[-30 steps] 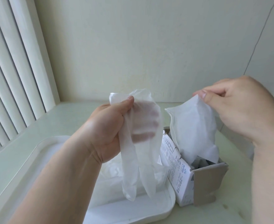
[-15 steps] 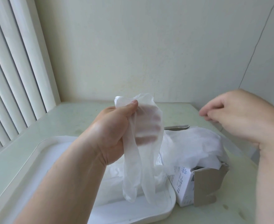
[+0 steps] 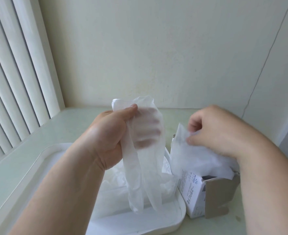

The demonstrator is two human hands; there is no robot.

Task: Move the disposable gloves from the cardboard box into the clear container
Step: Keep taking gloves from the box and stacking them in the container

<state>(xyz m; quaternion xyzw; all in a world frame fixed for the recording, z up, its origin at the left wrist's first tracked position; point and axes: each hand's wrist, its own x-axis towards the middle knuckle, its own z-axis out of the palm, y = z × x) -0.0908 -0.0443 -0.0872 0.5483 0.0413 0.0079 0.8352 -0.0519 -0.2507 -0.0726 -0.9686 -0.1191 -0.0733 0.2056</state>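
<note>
Left hand (image 3: 109, 136): closed round the cuff end of the held glove (image 3: 145, 167); thumb pressed over the top, curled fingers visible through the translucent film.
Held glove: hanging fingers-down over the clear container (image 3: 179, 216); judged to be held high so the limp film drapes straight and can be lowered in without bunching.
Right hand (image 3: 221, 133): narrow pinch, thumb against fingertips, on the upper edge of the glove wad (image 3: 195, 158).
Glove wad: bulging out of the open top of the cardboard box (image 3: 221, 192); pinch at the edge judged to separate one sheet from the mass.
Loose gloves (image 3: 116, 180): lying crumpled on the container floor, below the held glove.
Cardboard box: standing on the countertop (image 3: 38, 133), touching or just beside the right wall of the container; end flap folded open toward the camera.
Placement rationale: box close to container, judged to keep each transfer short.
Task status: partly done; gloves present in both box and container.
Box markings: small sunburst logo with a short brand word beside it, plus columns of fine print; too small to read reliably.
Background: vertical blinds (image 3: 12, 73) at left.
</note>
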